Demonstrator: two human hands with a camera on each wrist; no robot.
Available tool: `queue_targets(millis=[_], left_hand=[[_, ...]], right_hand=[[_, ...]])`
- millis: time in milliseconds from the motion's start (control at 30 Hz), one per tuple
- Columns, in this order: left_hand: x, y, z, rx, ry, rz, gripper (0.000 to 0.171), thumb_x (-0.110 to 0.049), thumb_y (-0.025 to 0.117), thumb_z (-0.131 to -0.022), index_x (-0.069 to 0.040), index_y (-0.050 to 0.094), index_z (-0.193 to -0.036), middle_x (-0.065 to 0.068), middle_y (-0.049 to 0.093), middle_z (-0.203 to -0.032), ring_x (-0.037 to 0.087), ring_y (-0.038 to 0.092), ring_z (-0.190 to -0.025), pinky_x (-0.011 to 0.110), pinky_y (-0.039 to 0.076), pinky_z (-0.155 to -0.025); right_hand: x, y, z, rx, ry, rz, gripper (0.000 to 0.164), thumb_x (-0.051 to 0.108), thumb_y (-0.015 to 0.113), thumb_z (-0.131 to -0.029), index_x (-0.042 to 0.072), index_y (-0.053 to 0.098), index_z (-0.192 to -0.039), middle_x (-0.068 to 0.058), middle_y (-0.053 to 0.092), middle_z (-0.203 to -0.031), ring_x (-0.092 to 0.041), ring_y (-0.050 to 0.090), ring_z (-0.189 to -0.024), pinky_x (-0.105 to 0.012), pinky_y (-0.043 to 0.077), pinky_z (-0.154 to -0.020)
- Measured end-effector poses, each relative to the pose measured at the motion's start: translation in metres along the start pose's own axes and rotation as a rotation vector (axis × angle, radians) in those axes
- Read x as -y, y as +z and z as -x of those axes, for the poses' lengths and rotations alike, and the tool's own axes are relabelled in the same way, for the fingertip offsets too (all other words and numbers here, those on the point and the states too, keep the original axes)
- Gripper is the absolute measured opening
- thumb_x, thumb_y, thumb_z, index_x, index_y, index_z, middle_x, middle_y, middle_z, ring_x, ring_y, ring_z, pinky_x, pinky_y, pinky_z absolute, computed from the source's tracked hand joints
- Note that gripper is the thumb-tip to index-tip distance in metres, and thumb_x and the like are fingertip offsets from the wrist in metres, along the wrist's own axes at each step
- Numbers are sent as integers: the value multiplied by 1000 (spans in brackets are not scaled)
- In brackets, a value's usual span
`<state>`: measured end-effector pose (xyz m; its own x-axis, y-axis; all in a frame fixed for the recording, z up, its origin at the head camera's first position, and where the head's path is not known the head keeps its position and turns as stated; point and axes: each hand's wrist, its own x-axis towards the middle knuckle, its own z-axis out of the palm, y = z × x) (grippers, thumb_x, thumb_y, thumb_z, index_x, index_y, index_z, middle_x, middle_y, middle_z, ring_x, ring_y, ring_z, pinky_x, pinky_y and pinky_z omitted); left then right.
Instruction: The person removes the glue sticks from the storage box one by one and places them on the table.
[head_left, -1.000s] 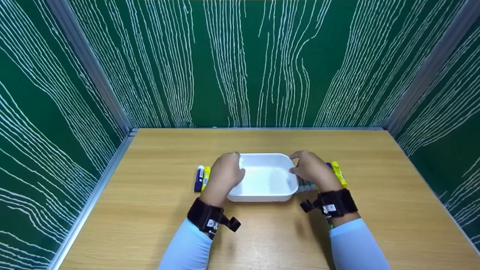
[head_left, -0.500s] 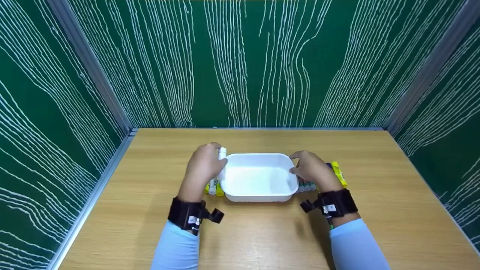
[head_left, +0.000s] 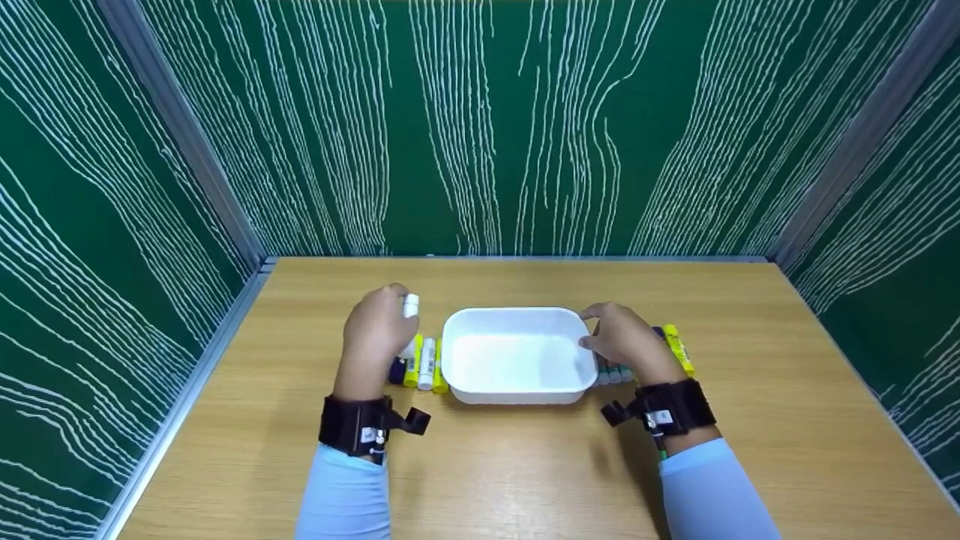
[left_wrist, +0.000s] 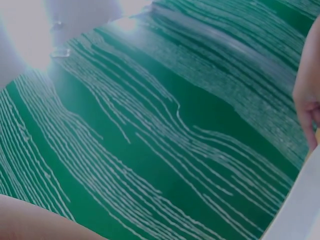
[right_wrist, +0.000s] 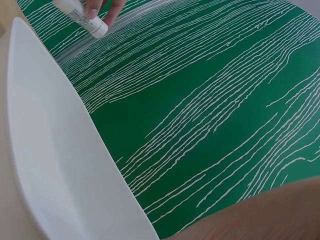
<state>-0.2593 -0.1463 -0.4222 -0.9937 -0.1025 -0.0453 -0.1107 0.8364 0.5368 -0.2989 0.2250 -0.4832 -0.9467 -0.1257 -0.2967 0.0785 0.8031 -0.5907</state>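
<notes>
A white glue stick [head_left: 410, 304] stands out of my left hand [head_left: 375, 326], whose fingers and thumb grip it above the left row of glue sticks. In the right wrist view the same white glue stick [right_wrist: 82, 16] shows its printed label and cap, tilted. A shallow white plastic tray [head_left: 517, 397] sits on the table between my hands with a bare inside. My right hand [head_left: 626, 341] holds its right rim, thumb and a finger over the edge. The left wrist view shows part of the tray [left_wrist: 295, 200] and a piece of the right hand [left_wrist: 308, 100].
Left of the tray lie yellow glue sticks [head_left: 412, 367], a white glue stick [head_left: 427, 364] and a dark blue one [head_left: 397, 371]. At the right are a yellow glue stick [head_left: 679, 350] and several grey-green ended sticks [head_left: 613, 373], partly hidden. Green walls [head_left: 517, 150] enclose the wooden table [head_left: 525, 465].
My left hand has moved left from the tray's left side, carrying the white glue stick over the row. The tray has shifted slightly left between the earliest frames; my right hand stays put.
</notes>
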Motion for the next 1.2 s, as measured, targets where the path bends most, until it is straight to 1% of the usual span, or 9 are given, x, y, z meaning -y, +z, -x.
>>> queue_targets(millis=[133,300,467,600,800,900,1033,1200], left_hand=[[12,2,-6,4,-28,-37,50,-9,74,-105,-1,65,-154,23,76,-138,38,75,-118,55,65,-103],[25,5,-15,32,-75,-53,53,-7,73,-105,-2,64,-157,24,75,-141,39,73,-122,55,63,-105],[37,9,-23,66,-106,-48,53,-10,72,-108,-4,61,-159,24,72,-147,39,71,-128,57,61,-111],[44,12,-27,85,-113,-42,53,-12,70,-109,-4,60,-160,24,70,-148,40,70,-130,57,60,-111],[55,18,-35,94,-140,-92,54,-12,72,-106,-3,62,-158,23,72,-148,39,70,-127,58,58,-112],[60,22,-37,114,-158,-103,53,-15,73,-107,-3,62,-158,24,72,-149,38,71,-127,58,58,-112],[64,28,-41,143,-156,-127,51,-16,70,-109,-2,63,-157,24,72,-149,38,71,-128,57,59,-111],[67,32,-43,147,-149,-150,50,-11,69,-106,-1,65,-154,23,74,-146,38,72,-129,57,59,-109]], right_hand=[[-1,1,0,-10,-10,7,56,11,78,-108,3,61,-161,-17,74,-105,-27,69,-83,-31,57,-67],[0,2,0,-11,-32,18,57,10,78,-108,2,61,-161,-16,73,-101,-26,68,-79,-31,55,-64],[2,0,1,-7,-14,18,57,11,78,-108,4,61,-162,-17,75,-108,-27,69,-85,-31,57,-68],[2,0,1,2,-4,25,58,13,79,-108,6,60,-163,-18,75,-111,-28,70,-88,-32,58,-71],[1,-1,1,12,7,35,59,13,78,-108,6,59,-164,-18,76,-110,-29,71,-87,-32,58,-70],[1,-1,1,12,10,33,59,13,78,-108,6,59,-164,-18,76,-109,-30,72,-89,-32,58,-69],[0,0,0,9,3,27,58,13,79,-108,5,60,-163,-19,76,-111,-32,72,-91,-31,58,-70],[0,1,0,-11,-28,31,57,12,78,-108,2,61,-161,-19,76,-109,-27,71,-84,-30,57,-67]])
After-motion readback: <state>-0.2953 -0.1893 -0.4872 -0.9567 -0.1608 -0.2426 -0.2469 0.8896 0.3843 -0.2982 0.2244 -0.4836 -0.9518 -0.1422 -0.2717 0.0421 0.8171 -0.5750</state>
